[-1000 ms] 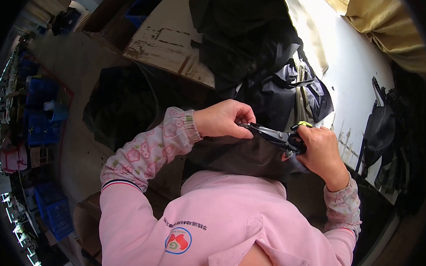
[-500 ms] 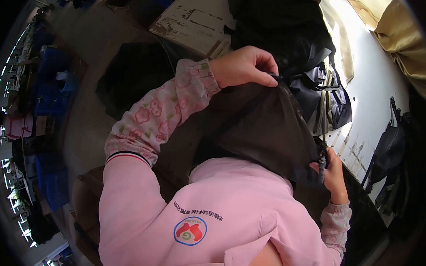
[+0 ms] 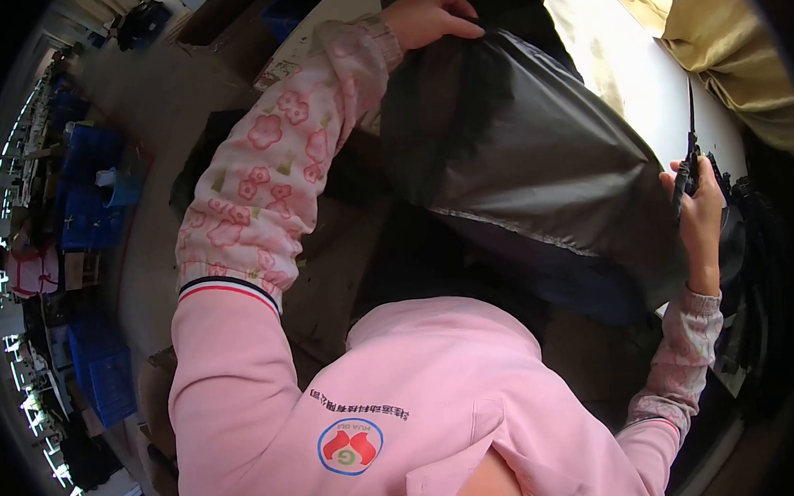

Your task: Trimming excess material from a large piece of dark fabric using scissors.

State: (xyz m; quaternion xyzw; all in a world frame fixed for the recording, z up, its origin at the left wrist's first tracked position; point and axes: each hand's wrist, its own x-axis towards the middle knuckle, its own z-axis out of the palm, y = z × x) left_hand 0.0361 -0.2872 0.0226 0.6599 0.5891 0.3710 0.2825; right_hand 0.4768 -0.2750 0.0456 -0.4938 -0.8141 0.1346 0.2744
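A large sheet of dark, thin, shiny fabric [image 3: 527, 140] is stretched between my two hands, its pale-edged lower border [image 3: 514, 227] sagging over my lap. My left hand [image 3: 428, 17] pinches its upper left edge between thumb and fingers, at the far side. Out to the right, my right hand [image 3: 701, 200] is closed at the fabric's right edge. A narrow black piece [image 3: 689, 153] sticks up from that grip, thin at its upper end; its kind is unclear. The fabric partly hides the dark pile behind it.
A pale worktable [image 3: 622, 61] stretches along the far right, brightly lit. Gold-coloured cloth [image 3: 730, 46] hangs over its right side. Black straps and bag parts [image 3: 741, 227] lie beyond my right hand. Blue crates [image 3: 99, 357] stand on the floor at left.
My left hand has moved up and away with the fabric edge. My right hand has gone up and to the right, so the fabric is now spread wider.
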